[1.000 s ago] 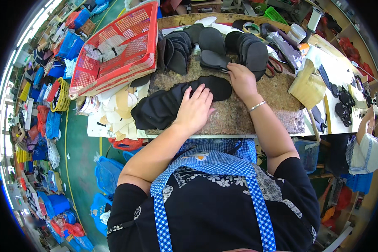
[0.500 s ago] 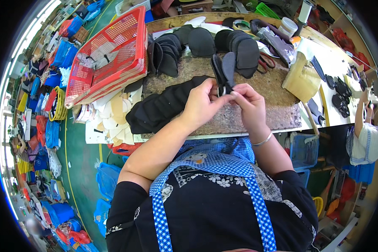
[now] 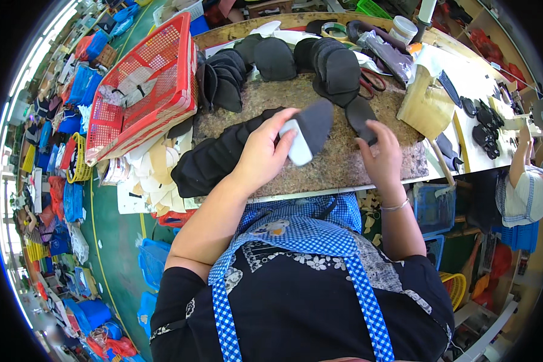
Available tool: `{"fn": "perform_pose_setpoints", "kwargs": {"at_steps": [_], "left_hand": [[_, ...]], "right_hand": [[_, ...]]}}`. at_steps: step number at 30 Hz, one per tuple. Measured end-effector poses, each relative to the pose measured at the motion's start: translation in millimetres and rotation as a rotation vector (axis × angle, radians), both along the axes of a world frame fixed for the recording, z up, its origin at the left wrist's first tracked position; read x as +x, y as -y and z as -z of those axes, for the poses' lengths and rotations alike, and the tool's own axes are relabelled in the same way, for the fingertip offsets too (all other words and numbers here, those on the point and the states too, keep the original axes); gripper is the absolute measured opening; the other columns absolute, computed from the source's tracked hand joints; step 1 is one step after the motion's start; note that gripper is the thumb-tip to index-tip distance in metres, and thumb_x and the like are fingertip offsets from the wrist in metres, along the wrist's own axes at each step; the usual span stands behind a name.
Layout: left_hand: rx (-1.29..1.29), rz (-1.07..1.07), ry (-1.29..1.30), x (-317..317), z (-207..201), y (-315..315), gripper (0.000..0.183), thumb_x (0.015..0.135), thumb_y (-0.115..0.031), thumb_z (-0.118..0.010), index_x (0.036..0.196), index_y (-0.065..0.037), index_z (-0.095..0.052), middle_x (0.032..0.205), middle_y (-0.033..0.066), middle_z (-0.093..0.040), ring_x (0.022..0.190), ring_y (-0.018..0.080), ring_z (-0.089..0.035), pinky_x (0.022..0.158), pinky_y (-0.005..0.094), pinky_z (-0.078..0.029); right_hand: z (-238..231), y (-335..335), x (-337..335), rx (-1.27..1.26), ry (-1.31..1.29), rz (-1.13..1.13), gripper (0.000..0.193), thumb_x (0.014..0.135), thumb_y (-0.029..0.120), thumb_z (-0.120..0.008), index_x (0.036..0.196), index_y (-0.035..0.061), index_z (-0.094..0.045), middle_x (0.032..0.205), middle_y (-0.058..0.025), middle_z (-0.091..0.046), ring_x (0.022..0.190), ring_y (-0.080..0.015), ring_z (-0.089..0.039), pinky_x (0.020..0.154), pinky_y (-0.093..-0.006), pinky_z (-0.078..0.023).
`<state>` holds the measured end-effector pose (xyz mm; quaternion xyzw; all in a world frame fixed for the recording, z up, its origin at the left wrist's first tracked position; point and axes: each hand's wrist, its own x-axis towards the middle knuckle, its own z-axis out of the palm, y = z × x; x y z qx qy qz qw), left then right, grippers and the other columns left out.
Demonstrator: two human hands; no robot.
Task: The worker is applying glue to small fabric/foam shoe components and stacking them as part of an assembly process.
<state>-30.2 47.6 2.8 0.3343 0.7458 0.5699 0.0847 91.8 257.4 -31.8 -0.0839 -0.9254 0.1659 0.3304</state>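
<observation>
My left hand (image 3: 264, 148) grips a shoe-sole-shaped piece (image 3: 316, 125), black and rounded at one end and pale grey at the other, tilted above the work board. To its right, my right hand (image 3: 382, 154) has thumb and fingers on the near end of a flat black insole-shaped piece (image 3: 361, 116), whose far end points toward a group of black pads. Beside my left forearm lies a row of overlapping soft black pieces (image 3: 214, 160). Fanned black rounded pads (image 3: 276, 59) line the back of the board; another overlapping group (image 3: 342, 71) sits at its back right.
The mottled board (image 3: 338, 160) rests on the table. A red plastic basket (image 3: 187, 78) stands at the left, above cream scraps (image 3: 157, 172). Red-handled scissors (image 3: 373, 83), a tan block (image 3: 427, 105) and a white tub (image 3: 403, 29) are at the right. Another person's arm (image 3: 517, 154) shows far right.
Both hands were together holding black pieces upright. They are now apart: my left hand has turned its piece to show the pale part, and my right hand has moved right with the other.
</observation>
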Motion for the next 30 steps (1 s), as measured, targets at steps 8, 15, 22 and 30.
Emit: {"fn": "perform_pose_setpoints", "kwargs": {"at_steps": [8, 15, 22, 30], "left_hand": [[0.002, 0.041, 0.060, 20, -2, 8, 0.031, 0.081, -0.014, -0.061, 0.107, -0.002, -0.049, 0.082, 0.0121, -0.061, 0.070, 0.0176, -0.060, 0.065, 0.0273, -0.047], [-0.048, 0.157, 0.135, 38, 16, 20, 0.053, 0.074, -0.011, -0.070, 0.117, -0.003, -0.040, 0.102, 0.0100, -0.055, 0.094, 0.0152, -0.054, 0.079, 0.0252, -0.044], [0.157, 0.116, 0.469, 27, 14, 21, 0.028, 0.083, -0.002, -0.056, 0.110, 0.004, -0.051, 0.096, 0.0063, -0.060, 0.088, 0.0095, -0.056, 0.079, 0.0222, -0.044], [0.003, -0.041, 0.027, 33, 12, 19, 0.029, 0.084, -0.008, -0.054, 0.111, 0.001, -0.053, 0.102, 0.0141, -0.058, 0.092, 0.0247, -0.058, 0.081, 0.0307, -0.044]], "right_hand": [[-43, 76, -8, -0.133, -0.218, -0.494, 0.031, 0.065, 0.007, -0.071, 0.094, 0.0030, -0.059, 0.085, -0.0104, -0.058, 0.078, -0.0257, -0.058, 0.068, -0.0321, -0.048], [-8, 78, 2, -0.844, -0.082, -0.462, 0.020, 0.074, 0.003, -0.064, 0.093, 0.0007, -0.060, 0.083, -0.0093, -0.061, 0.072, -0.0173, -0.059, 0.063, -0.0271, -0.048], [17, -9, -20, -0.669, 0.163, 0.178, 0.030, 0.085, 0.009, -0.055, 0.113, 0.0017, -0.051, 0.089, -0.0067, -0.060, 0.071, -0.0113, -0.059, 0.066, -0.0223, -0.047], [-18, 67, -4, -1.554, 0.388, -0.652, 0.024, 0.082, 0.009, -0.060, 0.103, -0.0006, -0.054, 0.093, -0.0019, -0.059, 0.085, -0.0083, -0.054, 0.076, -0.0223, -0.044]]}}
